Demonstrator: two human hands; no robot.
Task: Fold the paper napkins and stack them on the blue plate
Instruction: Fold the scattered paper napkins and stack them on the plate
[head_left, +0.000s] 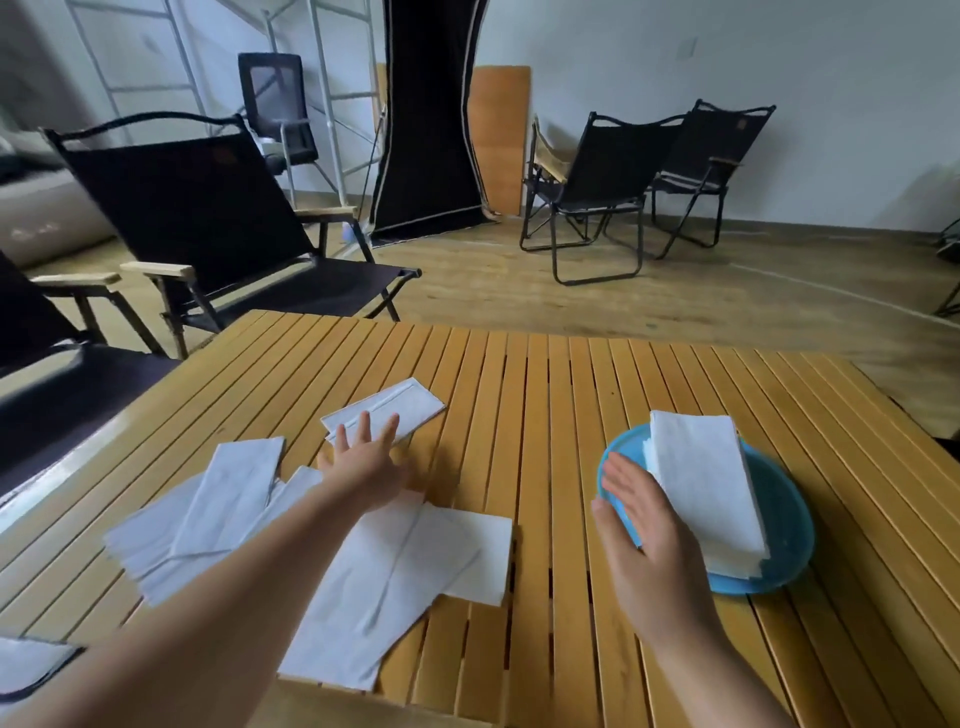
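A blue plate (784, 525) sits at the right of the slatted wooden table (545, 395) and carries a stack of folded white napkins (701, 483). My right hand (644, 525) is flat and open against the left side of that stack, over the plate's rim. My left hand (363, 462) reaches forward with fingers spread, its fingertips on the near edge of a far napkin (395, 405). Several loose napkins lie under and around my left arm: a pile at the left (208, 514) and larger ones near the table's front (395, 577).
A black folding chair (208, 223) stands just beyond the table's far left corner, and another chair seat (57, 395) hugs the left edge. Two more folding chairs (623, 182) stand by the back wall. A napkin corner (31, 665) shows at bottom left.
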